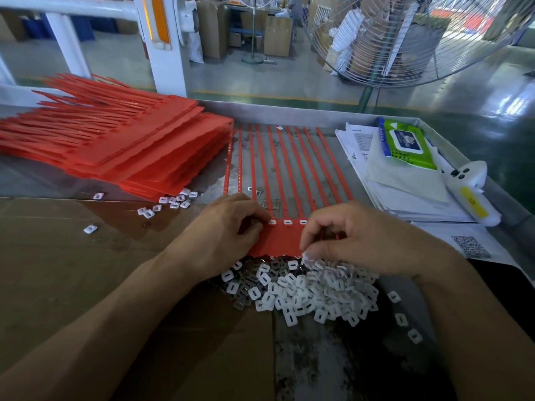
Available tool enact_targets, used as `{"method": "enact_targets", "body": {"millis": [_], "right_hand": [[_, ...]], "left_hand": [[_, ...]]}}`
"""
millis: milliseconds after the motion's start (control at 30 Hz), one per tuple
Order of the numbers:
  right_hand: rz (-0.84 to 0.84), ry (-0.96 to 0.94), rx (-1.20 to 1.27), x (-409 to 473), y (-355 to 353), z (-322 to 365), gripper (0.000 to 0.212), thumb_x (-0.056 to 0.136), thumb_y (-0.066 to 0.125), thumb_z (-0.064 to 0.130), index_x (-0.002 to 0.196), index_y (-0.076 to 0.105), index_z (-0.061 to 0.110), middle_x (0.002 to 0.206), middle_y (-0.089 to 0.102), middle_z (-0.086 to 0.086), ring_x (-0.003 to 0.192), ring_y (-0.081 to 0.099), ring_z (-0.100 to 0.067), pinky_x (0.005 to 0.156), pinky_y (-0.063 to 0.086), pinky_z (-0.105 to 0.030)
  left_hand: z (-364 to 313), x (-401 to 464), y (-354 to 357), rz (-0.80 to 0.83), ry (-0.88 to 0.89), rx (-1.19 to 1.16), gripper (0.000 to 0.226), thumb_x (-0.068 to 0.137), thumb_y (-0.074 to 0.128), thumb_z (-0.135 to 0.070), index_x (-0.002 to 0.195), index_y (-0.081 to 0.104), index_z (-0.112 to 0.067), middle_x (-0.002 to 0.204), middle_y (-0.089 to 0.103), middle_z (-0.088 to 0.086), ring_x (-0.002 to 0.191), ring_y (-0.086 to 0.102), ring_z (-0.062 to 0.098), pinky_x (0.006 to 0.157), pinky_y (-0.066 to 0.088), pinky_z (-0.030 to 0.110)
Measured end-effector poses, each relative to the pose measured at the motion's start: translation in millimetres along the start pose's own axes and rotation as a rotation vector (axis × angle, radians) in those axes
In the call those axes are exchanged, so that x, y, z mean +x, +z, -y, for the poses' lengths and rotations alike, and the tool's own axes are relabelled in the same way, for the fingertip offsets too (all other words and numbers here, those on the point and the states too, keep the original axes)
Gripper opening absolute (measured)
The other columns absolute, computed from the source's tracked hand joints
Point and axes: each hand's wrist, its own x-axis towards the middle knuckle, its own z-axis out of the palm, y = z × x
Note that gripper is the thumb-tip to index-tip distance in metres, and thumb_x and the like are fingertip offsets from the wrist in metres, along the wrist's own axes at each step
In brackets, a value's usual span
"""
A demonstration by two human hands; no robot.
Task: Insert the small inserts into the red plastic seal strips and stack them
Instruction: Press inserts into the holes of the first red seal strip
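A red sheet of joined seal strips (282, 238) lies on the metal table, its long tails fanning away from me. Three white inserts (288, 222) sit in its heads between my hands. My left hand (228, 230) rests on the sheet's left end with fingers curled over the heads. My right hand (356, 235) hovers at the sheet's near right edge, its fingertips pinching small white inserts just above a big pile of white and grey inserts (307, 287). A tall stack of red strip sheets (121, 140) sits at the back left.
Brown cardboard (86, 256) covers the table's left and near side. A few loose inserts (170, 202) lie by the stack. Papers, a green wet-wipe pack (405, 146) and a white handheld device (469, 192) lie at the right. A large fan (405, 39) stands behind the table.
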Motion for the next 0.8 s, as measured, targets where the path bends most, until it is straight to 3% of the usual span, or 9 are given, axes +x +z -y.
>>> {"method": "enact_targets", "body": {"millis": [100, 267, 400, 800], "right_hand": [[-0.149, 0.063, 0.121, -2, -9, -5, 0.01, 0.089, 0.08, 0.026, 0.09, 0.076, 0.035, 0.085, 0.076, 0.007, 0.071, 0.07, -0.011, 0.066, 0.054, -0.024], [-0.509, 0.3, 0.131, -2, -17, -28, 0.008, 0.088, 0.079, 0.022, 0.081, 0.077, 0.025, 0.061, 0.069, 0.006, 0.05, 0.058, -0.002, 0.059, 0.043, -0.022], [-0.535, 0.424, 0.066, 2, -13, -35, 0.011, 0.09, 0.078, 0.024, 0.079, 0.075, 0.026, 0.059, 0.068, 0.01, 0.051, 0.058, -0.001, 0.06, 0.04, -0.025], [-0.54, 0.48, -0.035, 10, -1, -27, 0.011, 0.088, 0.079, 0.026, 0.078, 0.078, 0.03, 0.077, 0.072, 0.013, 0.075, 0.066, -0.003, 0.061, 0.043, -0.024]], "left_hand": [[1, 1, 0, 0.009, -0.004, 0.003, 0.023, 0.099, 0.059, -0.027, 0.118, 0.069, -0.033, 0.116, 0.059, -0.019, 0.11, 0.054, 0.001, 0.099, 0.048, 0.026], [2, 1, 0, 0.01, -0.003, -0.002, 0.023, 0.099, 0.058, -0.029, 0.117, 0.069, -0.036, 0.115, 0.058, -0.022, 0.11, 0.053, -0.003, 0.099, 0.046, 0.023], [3, 0, 0, 0.025, -0.002, 0.0, 0.023, 0.098, 0.057, -0.031, 0.118, 0.068, -0.038, 0.117, 0.057, -0.022, 0.111, 0.052, -0.003, 0.099, 0.046, 0.024], [3, 0, 1, 0.023, -0.011, -0.006, 0.022, 0.099, 0.058, -0.03, 0.117, 0.067, -0.038, 0.117, 0.056, -0.022, 0.112, 0.052, -0.002, 0.102, 0.047, 0.027]]}}
